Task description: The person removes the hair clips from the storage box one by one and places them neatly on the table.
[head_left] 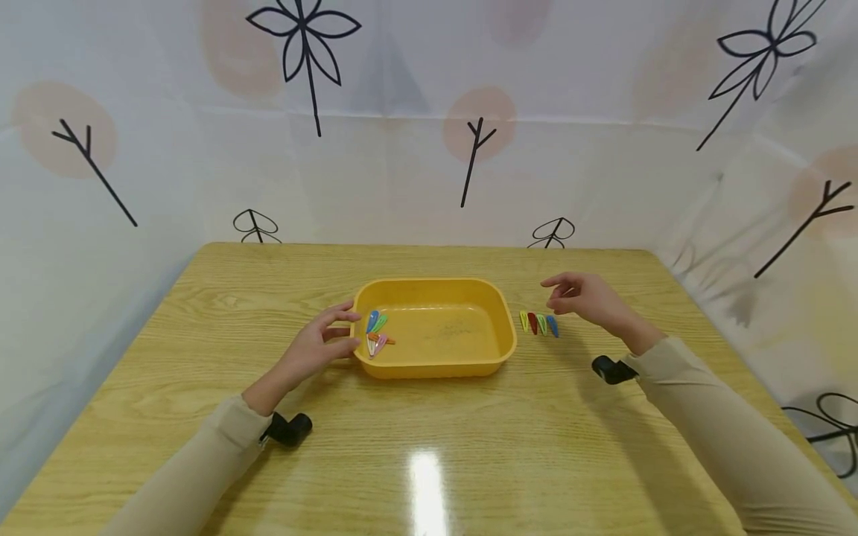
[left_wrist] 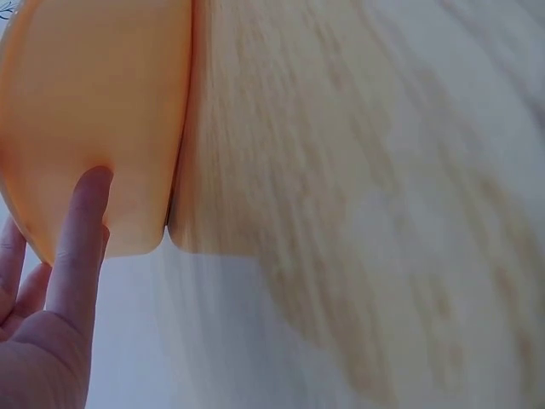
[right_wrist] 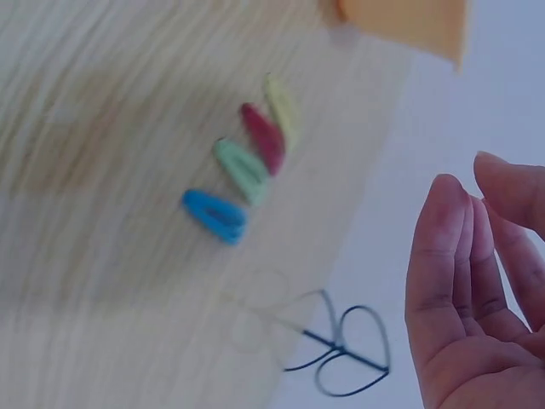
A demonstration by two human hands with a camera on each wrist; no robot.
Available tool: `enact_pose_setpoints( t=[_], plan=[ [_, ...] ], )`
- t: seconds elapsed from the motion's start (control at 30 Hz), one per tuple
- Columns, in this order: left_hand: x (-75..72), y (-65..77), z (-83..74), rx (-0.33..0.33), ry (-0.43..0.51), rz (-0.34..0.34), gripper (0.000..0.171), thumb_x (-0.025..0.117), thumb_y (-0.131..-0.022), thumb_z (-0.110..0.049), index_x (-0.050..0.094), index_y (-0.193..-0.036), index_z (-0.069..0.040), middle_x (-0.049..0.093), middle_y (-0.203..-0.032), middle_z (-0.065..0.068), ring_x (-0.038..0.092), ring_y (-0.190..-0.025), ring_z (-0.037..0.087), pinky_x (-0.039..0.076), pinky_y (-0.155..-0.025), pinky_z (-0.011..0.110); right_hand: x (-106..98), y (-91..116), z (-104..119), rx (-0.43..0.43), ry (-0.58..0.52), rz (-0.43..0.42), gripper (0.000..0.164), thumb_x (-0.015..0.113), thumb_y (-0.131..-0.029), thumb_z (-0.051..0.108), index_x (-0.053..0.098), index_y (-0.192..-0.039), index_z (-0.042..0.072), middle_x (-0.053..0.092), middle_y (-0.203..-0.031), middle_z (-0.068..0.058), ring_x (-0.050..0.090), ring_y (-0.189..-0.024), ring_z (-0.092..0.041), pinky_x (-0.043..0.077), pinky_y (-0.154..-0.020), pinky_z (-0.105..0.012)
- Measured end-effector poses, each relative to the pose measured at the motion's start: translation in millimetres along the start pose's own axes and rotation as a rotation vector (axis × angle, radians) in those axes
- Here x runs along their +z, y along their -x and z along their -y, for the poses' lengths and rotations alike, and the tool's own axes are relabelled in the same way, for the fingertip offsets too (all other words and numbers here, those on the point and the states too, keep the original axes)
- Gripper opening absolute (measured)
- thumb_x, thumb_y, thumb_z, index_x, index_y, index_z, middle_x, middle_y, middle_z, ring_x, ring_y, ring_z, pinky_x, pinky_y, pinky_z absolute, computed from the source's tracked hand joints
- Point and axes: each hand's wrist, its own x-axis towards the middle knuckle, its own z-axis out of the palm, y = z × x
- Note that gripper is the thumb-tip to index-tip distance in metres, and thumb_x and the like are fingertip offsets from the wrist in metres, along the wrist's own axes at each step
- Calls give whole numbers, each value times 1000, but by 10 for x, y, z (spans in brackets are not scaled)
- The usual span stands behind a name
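At the left end of a yellow plastic tray (head_left: 436,369), my left hand (head_left: 315,344) rests its fingertips on the rim. One straight finger (left_wrist: 81,247) presses against the outer wall in the left wrist view. Inside that end lie several snap hair clips, including a blue clip (head_left: 372,321) and a pink clip (head_left: 380,343). Right of the tray, yellow (head_left: 524,321), red (head_left: 532,322), green (head_left: 541,324) and blue (right_wrist: 215,216) hair clips lie in a row. My right hand (head_left: 585,299) hovers beside this row with fingers loosely bent, nothing showing between them.
The tray and clips stand on a wood-grain table (head_left: 335,461). A pale cloth backdrop (head_left: 402,186) with plant drawings hangs behind the far edge and at both sides. Small black wrist cameras hang from both sleeves.
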Motion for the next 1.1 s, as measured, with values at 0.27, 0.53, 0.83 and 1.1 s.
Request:
enact_pose_setpoints(
  t=[0.27, 0.53, 0.83, 1.1],
  plan=[
    [-5, -9, 21, -2, -1, 1, 45, 66, -88, -14, 50, -126, 4, 22, -151, 6, 42, -122, 39, 54, -80, 35, 39, -82, 193, -15, 32, -1, 35, 62, -90, 10, 55, -123, 0, 57, -92, -15, 62, -85, -27, 54, -76, -35],
    [-9, -6, 21, -7, -3, -5, 45, 66, -88, -13, 50, -126, 4, 23, -151, 5, 42, -121, 40, 54, -80, 35, 97, -166, 381, -44, 73, 15, 33, 63, -90, 14, 57, -121, 3, 59, -92, -12, 61, -80, -22, 53, -74, -32],
    [-4, -16, 18, -6, -8, -1, 44, 65, -88, -12, 50, -126, 4, 23, -151, 5, 41, -122, 40, 54, -80, 36, 200, -263, 581, -87, 81, 22, 30, 64, -89, 11, 60, -118, 3, 60, -90, -11, 61, -77, -21, 53, -71, -32],
    [1, -18, 6, -12, -9, -3, 44, 66, -88, -13, 50, -126, 3, 23, -151, 4, 42, -121, 39, 54, -79, 35, 335, -392, 713, -122, 19, 66, 29, 64, -89, 7, 61, -117, 2, 61, -89, -12, 62, -82, -30, 54, -73, -32]
  ],
)
